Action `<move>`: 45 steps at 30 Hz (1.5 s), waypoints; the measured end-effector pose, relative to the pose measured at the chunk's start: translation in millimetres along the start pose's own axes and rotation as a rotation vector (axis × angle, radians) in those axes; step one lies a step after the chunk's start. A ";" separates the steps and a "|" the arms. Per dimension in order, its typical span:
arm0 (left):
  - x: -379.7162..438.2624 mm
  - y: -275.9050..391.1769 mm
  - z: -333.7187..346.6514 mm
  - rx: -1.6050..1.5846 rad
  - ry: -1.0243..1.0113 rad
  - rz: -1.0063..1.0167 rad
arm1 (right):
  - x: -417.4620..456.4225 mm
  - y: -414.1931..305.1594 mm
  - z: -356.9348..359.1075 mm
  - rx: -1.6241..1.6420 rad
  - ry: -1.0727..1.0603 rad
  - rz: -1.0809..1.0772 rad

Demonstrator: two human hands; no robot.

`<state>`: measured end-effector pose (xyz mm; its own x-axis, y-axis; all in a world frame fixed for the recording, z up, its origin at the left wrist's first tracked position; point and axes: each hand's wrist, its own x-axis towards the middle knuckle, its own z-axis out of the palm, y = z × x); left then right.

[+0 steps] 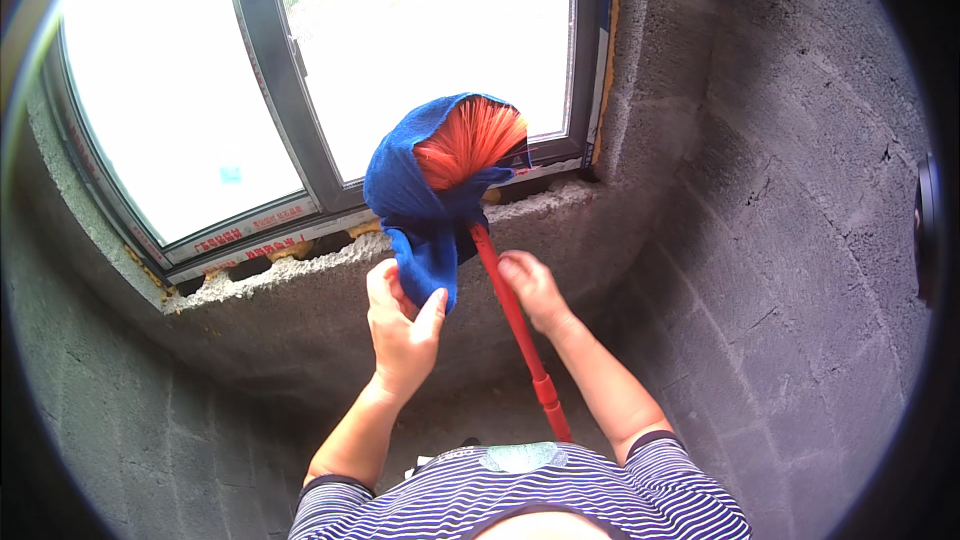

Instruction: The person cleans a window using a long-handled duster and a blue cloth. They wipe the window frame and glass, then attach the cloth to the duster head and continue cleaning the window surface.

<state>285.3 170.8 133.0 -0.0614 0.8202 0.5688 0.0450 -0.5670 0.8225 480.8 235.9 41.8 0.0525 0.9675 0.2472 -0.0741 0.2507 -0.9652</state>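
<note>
A blue cloth (405, 165) is wrapped around the head of a brush with orange-red bristles (472, 139), which show through an opening in the wrap. The brush's red telescopic pole (517, 322) runs down from the cloth towards my body. My left hand (403, 326) has a hanging end of the cloth between thumb and fingers. My right hand (534, 289) is beside the upper pole, its fingertips at the pole's right side; whether they grip it cannot be told.
Ahead is a window with a dark frame (281, 67) and bright panes. Below it runs a rough, broken masonry sill (337, 259) with patches of yellow foam. A grey block wall (787, 240) rises at the right, another (127, 405) at the left.
</note>
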 end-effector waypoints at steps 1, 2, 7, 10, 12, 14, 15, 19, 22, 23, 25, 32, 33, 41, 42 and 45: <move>6.7 13.4 1.1 -0.187 -0.061 -0.108 | 10.8 -9.4 -8.5 0.048 0.072 0.024; 9.4 17.4 3.1 -0.211 -0.074 -0.114 | 29.7 -6.2 -21.1 0.001 0.158 -0.028; 1.1 5.5 26.2 -0.316 -0.259 -0.123 | 121.5 -21.8 -61.0 -0.352 0.294 -0.209; 5.2 3.3 35.7 -0.154 -0.257 -0.024 | 153.2 -29.1 -63.1 -0.565 0.333 -0.337; 13.6 0.8 38.7 0.001 -0.230 0.086 | 164.2 -38.9 -63.9 -0.515 0.293 -0.285; 31.6 -4.5 40.8 0.307 -0.271 0.414 | 178.1 -49.0 -71.6 -0.514 0.156 -0.194; 41.7 -8.5 42.0 0.457 -0.287 0.571 | 183.1 -47.4 -73.9 -0.517 0.085 -0.140; 58.6 -27.1 64.3 0.659 -0.234 0.687 | 176.1 -57.9 -58.6 -0.584 0.077 -0.253; 66.9 -32.0 75.7 0.786 -0.250 0.917 | 181.4 -50.2 -57.4 -0.618 0.139 -0.341; 73.3 -30.4 76.3 0.861 -0.267 0.942 | 183.0 -52.2 -58.2 -0.658 0.221 -0.355; 93.3 -16.8 79.8 1.003 -0.290 0.991 | 190.0 -65.4 -62.2 -0.566 0.374 -0.436; 133.5 -21.8 86.5 1.122 -0.444 0.996 | 167.1 -169.5 -45.9 -0.332 0.457 -0.732; 137.1 -23.4 87.3 1.126 -0.440 0.992 | 161.1 -178.0 -41.3 -0.356 0.441 -0.725; 150.6 -27.7 82.9 1.032 -0.403 0.927 | 134.1 -180.0 -37.9 -0.473 0.420 -0.819; 152.1 -31.0 81.5 1.030 -0.396 0.917 | 130.1 -181.3 -35.1 -0.433 0.418 -0.924; 157.0 -34.0 83.0 1.009 -0.411 0.913 | 111.0 -192.7 -27.5 -0.376 0.295 -0.881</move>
<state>356.9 325.1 194.2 0.6574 0.2643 0.7056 0.6017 -0.7478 -0.2806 528.3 294.1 252.8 0.1859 0.3826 0.9050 0.4268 0.7982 -0.4251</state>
